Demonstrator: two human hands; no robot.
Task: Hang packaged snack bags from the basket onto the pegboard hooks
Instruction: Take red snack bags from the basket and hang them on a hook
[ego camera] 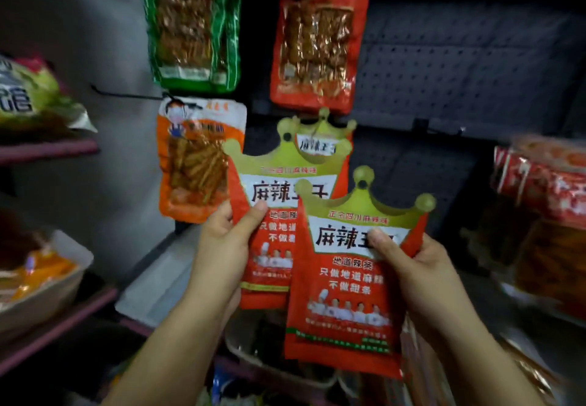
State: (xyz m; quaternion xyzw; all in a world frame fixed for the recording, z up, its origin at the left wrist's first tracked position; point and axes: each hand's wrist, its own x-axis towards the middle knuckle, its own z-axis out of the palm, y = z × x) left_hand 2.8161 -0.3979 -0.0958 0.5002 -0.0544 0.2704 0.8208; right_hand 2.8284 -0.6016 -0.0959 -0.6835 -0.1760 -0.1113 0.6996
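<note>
Two red snack bags with green crown-shaped tops are held up in front of the dark pegboard [444,56]. The nearer bag [348,278] sits low and to the right, overlapping the lower right part of the second bag [269,215], so much of that one's printed face is covered. Behind the second bag's crown a third bag of the same kind [320,142] hangs on the board; only its top and label strip show, and its hook is hard to make out.

The right hand [421,278] grips the nearer bag by its right edge, thumb pressed flat across the white label, the other fingers hidden behind the pack. The left hand [222,247] holds the second bag at its left edge the same way, thumb on the front, fingers curled out of sight behind. Both forearms rise from the bottom of the view, angled inward.

On the board above hang a green bag [190,25] and an orange-red bag [317,41], both cut off at the top. An orange bag [196,158] hangs lower left, its bottom corner behind the left hand. The basket [285,370] lies below the bags, mostly hidden by them and too dark to read. Shelves at either side hold blurred packs.
</note>
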